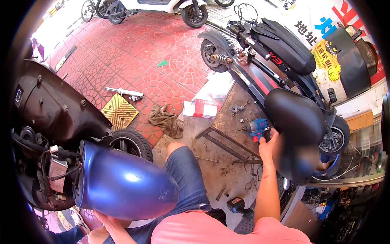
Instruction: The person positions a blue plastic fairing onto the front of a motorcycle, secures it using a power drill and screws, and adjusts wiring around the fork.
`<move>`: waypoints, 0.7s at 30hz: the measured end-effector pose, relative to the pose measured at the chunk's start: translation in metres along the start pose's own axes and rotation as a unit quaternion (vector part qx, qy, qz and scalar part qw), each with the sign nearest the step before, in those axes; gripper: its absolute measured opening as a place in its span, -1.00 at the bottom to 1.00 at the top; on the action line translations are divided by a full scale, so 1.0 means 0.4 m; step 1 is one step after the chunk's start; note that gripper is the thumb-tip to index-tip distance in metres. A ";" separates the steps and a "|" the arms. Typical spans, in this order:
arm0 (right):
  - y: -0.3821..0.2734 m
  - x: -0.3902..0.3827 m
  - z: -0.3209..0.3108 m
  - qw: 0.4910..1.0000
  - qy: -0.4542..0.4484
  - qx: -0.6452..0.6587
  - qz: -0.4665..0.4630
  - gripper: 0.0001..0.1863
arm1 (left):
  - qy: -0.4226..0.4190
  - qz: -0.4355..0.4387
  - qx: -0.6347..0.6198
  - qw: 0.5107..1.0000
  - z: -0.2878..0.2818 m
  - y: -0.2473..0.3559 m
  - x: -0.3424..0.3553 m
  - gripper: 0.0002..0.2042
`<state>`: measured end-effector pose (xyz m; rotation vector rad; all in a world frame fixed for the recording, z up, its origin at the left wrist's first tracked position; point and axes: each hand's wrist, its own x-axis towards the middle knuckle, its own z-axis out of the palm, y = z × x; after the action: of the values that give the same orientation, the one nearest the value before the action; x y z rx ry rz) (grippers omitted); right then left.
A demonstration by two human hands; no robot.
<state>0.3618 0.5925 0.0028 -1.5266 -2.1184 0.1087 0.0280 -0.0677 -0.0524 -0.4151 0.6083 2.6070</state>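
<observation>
At the right, my right hand [267, 143] is closed round the grip of a blue cordless drill [256, 129], which is over a worn metal surface with a bit pointing left. My left hand [109, 223] is low at the left, against the lower edge of a glossy blue scooter shell [126, 181]. Most of its fingers are hidden by the shell. The shell's rounded end lies across my lap, and its other end meets exposed wiring [48, 162] and a pale boxy part [59, 175] on a dark scooter.
A black electric scooter [260, 77] stands at the right, near a metal frame [227, 142]. On the ground lie a rag [165, 120], a red-and-white box [200, 109], a yellow tile [120, 110] and another power tool [237, 205]. A shoe [78, 219] shows at lower left.
</observation>
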 end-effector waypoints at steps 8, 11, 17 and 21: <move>-0.015 -0.018 -0.001 0.991 -0.132 -0.007 0.014 -0.25 | 0.134 0.023 0.154 0.979 0.030 0.060 -0.036 -0.65; -0.027 -0.020 -0.023 0.990 -0.140 -0.033 -0.001 -0.30 | 0.293 0.113 0.259 0.913 0.075 0.065 -0.066 -0.65; -0.045 -0.026 -0.050 0.993 -0.120 -0.009 -0.018 -0.39 | 0.202 0.431 0.796 0.374 0.104 0.238 -0.302 -0.52; -0.080 -0.143 -0.112 0.976 -0.121 0.180 -0.014 -0.43 | 0.252 0.510 0.759 0.315 0.501 0.166 -0.335 -0.69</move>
<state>0.3676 0.5187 0.0321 -1.3205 -2.1533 0.6625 0.0749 -0.0713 0.1929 -0.0390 3.7738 0.8312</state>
